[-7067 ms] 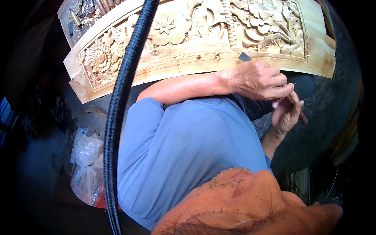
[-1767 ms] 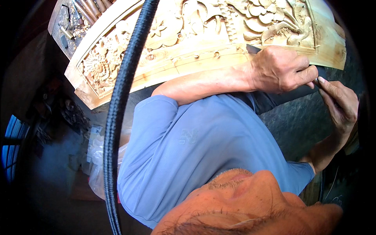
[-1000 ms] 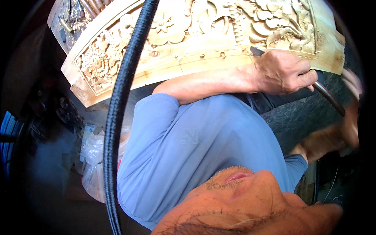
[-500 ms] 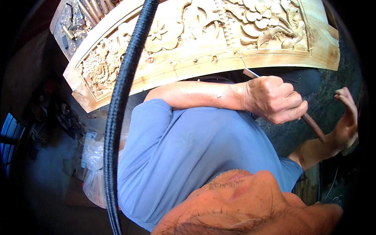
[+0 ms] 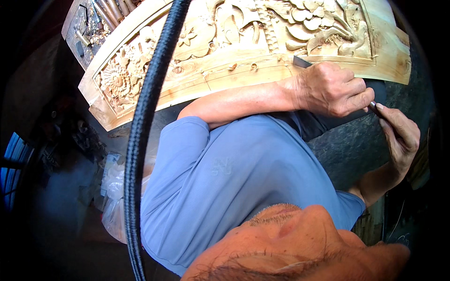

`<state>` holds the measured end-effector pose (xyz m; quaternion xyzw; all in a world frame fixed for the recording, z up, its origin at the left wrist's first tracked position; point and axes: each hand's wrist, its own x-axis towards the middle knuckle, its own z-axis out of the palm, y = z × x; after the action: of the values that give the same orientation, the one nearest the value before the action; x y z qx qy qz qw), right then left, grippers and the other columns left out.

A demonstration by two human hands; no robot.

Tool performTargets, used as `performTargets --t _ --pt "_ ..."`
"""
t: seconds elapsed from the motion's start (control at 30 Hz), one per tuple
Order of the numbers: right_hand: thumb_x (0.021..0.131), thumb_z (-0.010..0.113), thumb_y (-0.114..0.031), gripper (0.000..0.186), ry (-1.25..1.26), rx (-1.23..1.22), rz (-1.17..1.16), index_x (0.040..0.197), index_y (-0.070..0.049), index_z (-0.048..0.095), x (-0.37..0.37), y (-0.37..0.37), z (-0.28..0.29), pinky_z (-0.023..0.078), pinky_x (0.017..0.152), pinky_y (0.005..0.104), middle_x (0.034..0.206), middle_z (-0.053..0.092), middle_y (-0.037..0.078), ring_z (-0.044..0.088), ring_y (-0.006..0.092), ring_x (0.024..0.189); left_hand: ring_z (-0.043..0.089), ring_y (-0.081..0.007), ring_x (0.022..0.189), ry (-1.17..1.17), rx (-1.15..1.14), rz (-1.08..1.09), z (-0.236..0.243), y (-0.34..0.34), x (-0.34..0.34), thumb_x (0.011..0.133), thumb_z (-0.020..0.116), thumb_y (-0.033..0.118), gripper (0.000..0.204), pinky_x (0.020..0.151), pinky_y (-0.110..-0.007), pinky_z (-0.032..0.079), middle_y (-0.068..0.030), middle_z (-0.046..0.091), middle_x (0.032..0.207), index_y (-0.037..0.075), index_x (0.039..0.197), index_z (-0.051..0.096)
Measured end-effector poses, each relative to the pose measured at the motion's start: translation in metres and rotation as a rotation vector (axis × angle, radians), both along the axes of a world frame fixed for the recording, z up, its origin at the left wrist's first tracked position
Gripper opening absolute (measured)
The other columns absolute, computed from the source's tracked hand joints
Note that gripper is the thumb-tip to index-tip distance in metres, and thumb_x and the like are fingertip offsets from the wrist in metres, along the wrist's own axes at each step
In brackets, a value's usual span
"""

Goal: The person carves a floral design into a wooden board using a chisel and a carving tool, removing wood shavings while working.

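Note:
My left hand (image 5: 333, 90) is closed in a fist around a chisel (image 5: 301, 62), its flat metal blade pointing left over the plain border of a carved wooden panel (image 5: 243, 79). Whether the cutting edge touches the wood is hard to tell. The handle sticks out on the other side of the fist, and there the fingers of my right hand (image 5: 402, 136) close on its end. Flowers, leaves and scrolls stand in relief across the pale panel. Small curled shavings (image 5: 254, 66) lie on its border.
Several tools with long handles (image 5: 108, 13) lie among wood chips on a dark bench (image 5: 70, 33) at the far left. A black braided cord (image 5: 140, 126) crosses the view. A clear plastic bag (image 5: 114, 206) stands at left, beside my blue shirt (image 5: 243, 173).
My left hand has moved up with the chisel, bringing the blade over the panel's border. My right hand, spread and apart before, has come in and taken the handle's end.

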<state>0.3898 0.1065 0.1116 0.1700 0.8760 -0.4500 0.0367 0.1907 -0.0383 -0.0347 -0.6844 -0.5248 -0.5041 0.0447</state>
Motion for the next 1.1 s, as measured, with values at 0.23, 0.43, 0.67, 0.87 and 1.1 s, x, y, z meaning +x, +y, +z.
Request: performTargets --t 0.23,0.43,0.67,0.87,1.1 --pt "0.092 0.070 0.017 0.038 0.010 0.084 0.075 0.129 0.007 0.075 -0.017 0.009 0.005 0.056 0.072 0.0302 0.101 0.078 0.020 0.078 0.0231 0.088 0.060 -0.0118 0.061 -0.050 0.030 0.034 -0.005 0.006 0.002 0.087 0.081 0.034 0.033 0.051 -0.029 0.048 0.0033 0.058 0.076 0.012 0.111 0.074" --pt "0.093 0.071 0.015 0.037 -0.035 0.077 0.091 0.128 0.006 0.075 -0.020 0.017 0.007 0.055 0.069 0.0313 0.098 0.076 0.020 0.077 0.0235 0.084 0.062 -0.0132 0.062 -0.104 0.001 0.020 -0.003 0.007 0.001 0.086 0.082 0.033 0.035 0.053 -0.030 0.051 0.0021 0.061 0.078 0.012 0.113 0.075" --pt "0.090 0.072 0.016 0.039 -0.024 0.096 0.155 0.128 0.006 0.075 -0.028 0.025 0.010 0.053 0.066 0.0320 0.094 0.074 0.020 0.075 0.0247 0.080 0.064 -0.0134 0.063 -0.145 0.031 0.049 -0.003 0.008 0.001 0.087 0.083 0.031 0.034 0.054 -0.029 0.053 0.0015 0.063 0.079 0.011 0.114 0.077" --pt "0.089 0.072 0.016 0.039 -0.003 0.111 0.168 0.127 0.006 0.074 -0.029 0.026 0.006 0.052 0.065 0.0325 0.091 0.072 0.019 0.074 0.0238 0.078 0.064 -0.0133 0.062 -0.156 0.024 0.063 -0.004 0.008 0.001 0.088 0.083 0.034 0.034 0.053 -0.029 0.053 0.0018 0.062 0.078 0.013 0.115 0.078" --pt "0.088 0.073 0.017 0.038 -0.031 0.059 0.158 0.125 0.007 0.075 -0.032 0.029 0.004 0.051 0.064 0.0320 0.091 0.073 0.019 0.073 0.0236 0.078 0.061 -0.0126 0.059 -0.173 -0.027 0.071 -0.003 0.008 0.002 0.089 0.080 0.043 0.034 0.050 -0.030 0.049 0.0021 0.054 0.074 0.017 0.111 0.077"
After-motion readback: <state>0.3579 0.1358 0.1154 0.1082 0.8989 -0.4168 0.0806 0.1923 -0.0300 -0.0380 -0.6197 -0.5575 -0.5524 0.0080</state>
